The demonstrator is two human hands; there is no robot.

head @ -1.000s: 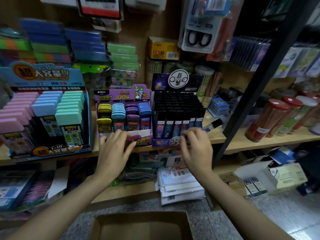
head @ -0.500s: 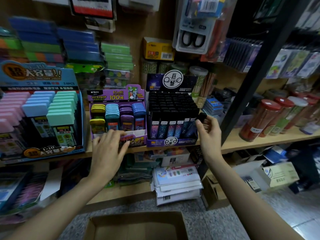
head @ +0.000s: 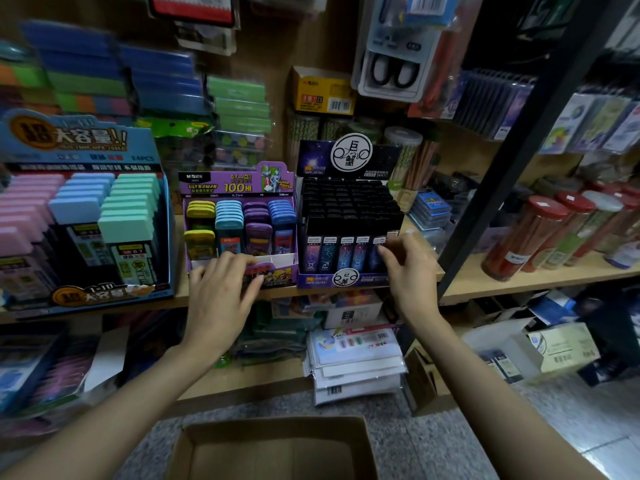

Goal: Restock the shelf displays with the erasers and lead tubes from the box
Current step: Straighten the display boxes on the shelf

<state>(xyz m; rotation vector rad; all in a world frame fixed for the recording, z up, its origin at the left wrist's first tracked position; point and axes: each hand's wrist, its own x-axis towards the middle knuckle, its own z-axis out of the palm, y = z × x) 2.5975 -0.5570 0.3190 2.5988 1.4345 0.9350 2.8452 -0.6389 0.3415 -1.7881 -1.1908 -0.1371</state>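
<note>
A black display of lead tubes (head: 349, 216) stands on the wooden shelf (head: 485, 282). My right hand (head: 410, 271) is at its front right corner, fingers pinched on the rightmost front lead tube (head: 392, 237). Beside it on the left is a purple display (head: 239, 220) with yellow, blue and purple cases. My left hand (head: 220, 296) lies flat against that display's front lip, fingers spread and holding nothing. A brown cardboard box (head: 277, 448) sits open on the floor below me; the part I can see is bare.
A large blue display (head: 83, 216) of pink, blue and green capped tubes fills the shelf's left. Red-lidded jars (head: 526, 237) stand at the right behind a black upright post (head: 519, 140). Paper packs (head: 356, 362) are stacked on the lower shelf.
My right hand has come down from the black display's upper right corner to its front right corner with the tube. The left hand has stayed on the purple display.
</note>
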